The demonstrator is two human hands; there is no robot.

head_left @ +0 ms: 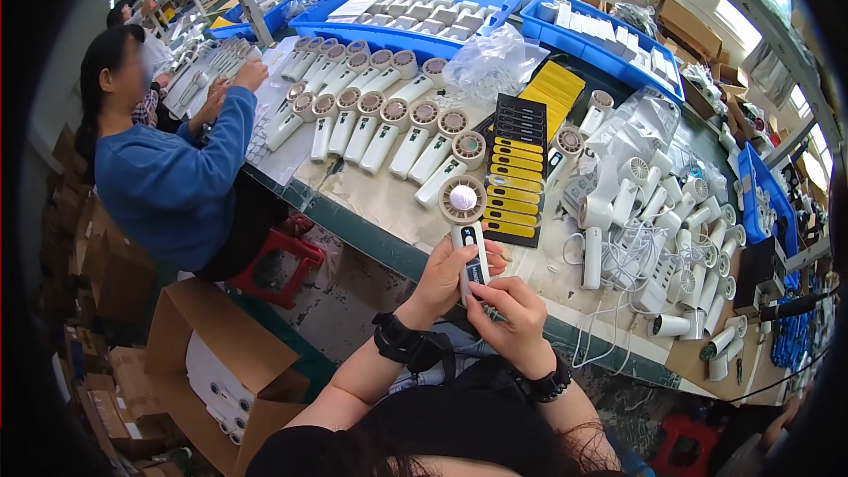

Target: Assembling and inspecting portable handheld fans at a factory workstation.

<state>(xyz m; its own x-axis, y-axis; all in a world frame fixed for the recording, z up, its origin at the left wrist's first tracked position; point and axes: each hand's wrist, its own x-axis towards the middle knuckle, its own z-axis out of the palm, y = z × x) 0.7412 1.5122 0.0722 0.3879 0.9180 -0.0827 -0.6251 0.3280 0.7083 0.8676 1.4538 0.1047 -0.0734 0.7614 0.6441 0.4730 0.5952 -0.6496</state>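
A white handheld fan (469,234) with a round vented head stands upright in front of me, above the near table edge. My left hand (435,281) is closed around its handle. A dark label (478,272) lies against the lower handle. My right hand (515,316) is closed, its thumb and fingertips pressed together at that label's lower edge; whether the label is fully stuck down cannot be made out. Just beyond the fan lies a sheet of dark labels (517,177) on a yellow backing, with several bare yellow strips. Rows of white handheld fans (380,146) lie to its left.
Right of the sheet, more fans (698,274) are heaped with tangled white cables (632,256). Blue trays (397,35) line the back. A co-worker in a blue sweater (177,177) works at the left. An open cardboard box (221,336) stands on the floor.
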